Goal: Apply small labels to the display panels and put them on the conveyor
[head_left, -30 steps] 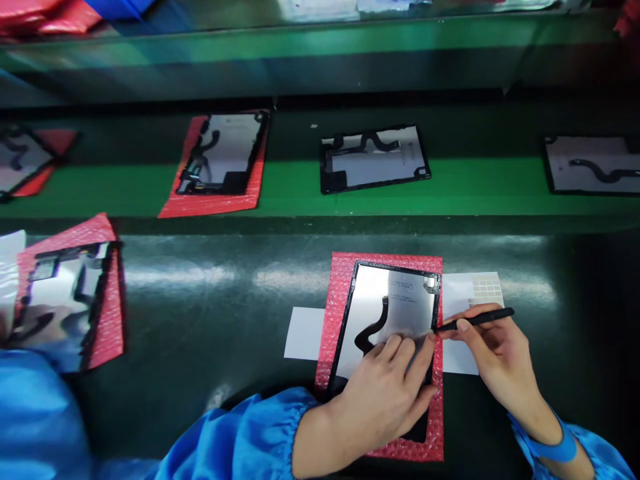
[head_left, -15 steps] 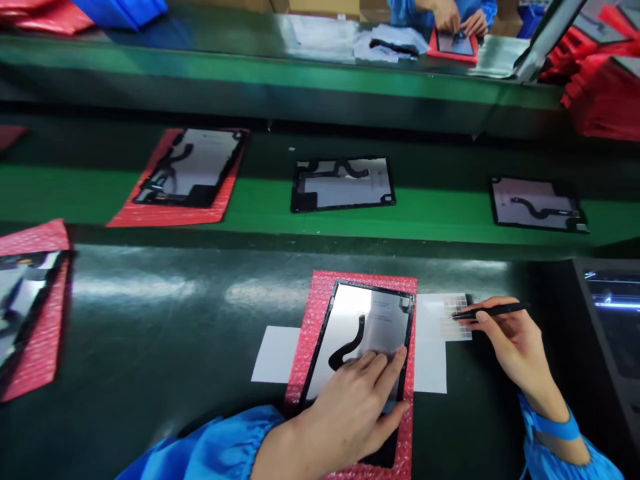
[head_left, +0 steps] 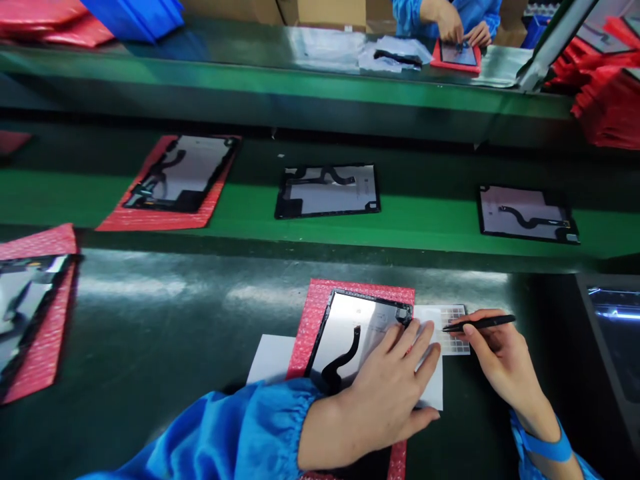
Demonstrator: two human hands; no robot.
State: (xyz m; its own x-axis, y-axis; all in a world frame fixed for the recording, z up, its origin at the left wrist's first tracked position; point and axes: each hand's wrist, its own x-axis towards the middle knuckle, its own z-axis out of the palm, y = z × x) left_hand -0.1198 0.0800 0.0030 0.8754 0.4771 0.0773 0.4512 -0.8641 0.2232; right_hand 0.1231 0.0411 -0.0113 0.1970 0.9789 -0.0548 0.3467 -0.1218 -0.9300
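Observation:
A tablet back panel point(head_left: 350, 327) with a black flex cable lies on a red bubble-wrap mat point(head_left: 320, 307) in front of me. My left hand point(head_left: 390, 393) rests flat across the panel's right side, its fingers spread toward a white sheet point(head_left: 430, 393). That sheet carries a grid of small stickers point(head_left: 456, 327). My right hand point(head_left: 500, 360) pinches black tweezers point(head_left: 480, 324), whose tip touches the sticker grid.
A green conveyor belt point(head_left: 430, 223) behind the bench carries several panels, one of them point(head_left: 177, 175) on a red mat. Another panel on a red mat point(head_left: 25, 313) lies at the left. A screen point(head_left: 617, 333) sits at the right. Another person's hands point(head_left: 457, 30) work across the line.
My left hand slid right along the panel toward the sticker sheet. My right hand brought the tweezers from the panel's edge over to the sticker grid. The conveyor panels drifted left.

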